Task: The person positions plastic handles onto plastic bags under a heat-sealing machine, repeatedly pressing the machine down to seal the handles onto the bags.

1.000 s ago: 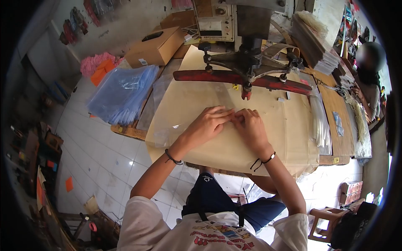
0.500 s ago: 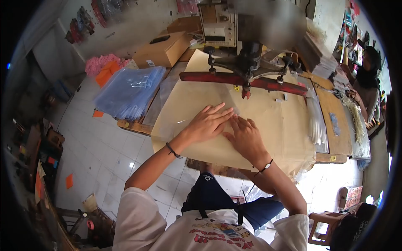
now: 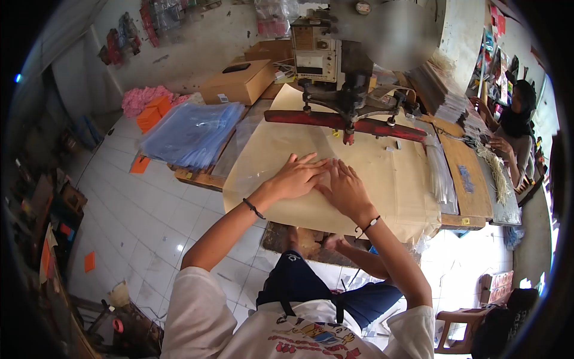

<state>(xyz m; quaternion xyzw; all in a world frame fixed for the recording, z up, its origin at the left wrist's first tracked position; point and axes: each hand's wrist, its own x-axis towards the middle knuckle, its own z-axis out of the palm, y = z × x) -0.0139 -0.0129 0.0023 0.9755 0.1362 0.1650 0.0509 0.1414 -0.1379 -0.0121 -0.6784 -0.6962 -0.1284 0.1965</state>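
The left hand (image 3: pixel 296 179) is open with the palm down and its fingers spread, and the right hand (image 3: pixel 347 190) is also open, their fingertips meeting upon the clear plastic sheet (image 3: pixel 258 163). This sheet lies under the left hand and reaches to its left, over the brown paper (image 3: pixel 388 194) that covers part of the table (image 3: pixel 202 179). Beyond both hands is the red press bar (image 3: pixel 387 127), and farther left of the left hand lies the stack of bluish plastic sheets (image 3: pixel 192 135).
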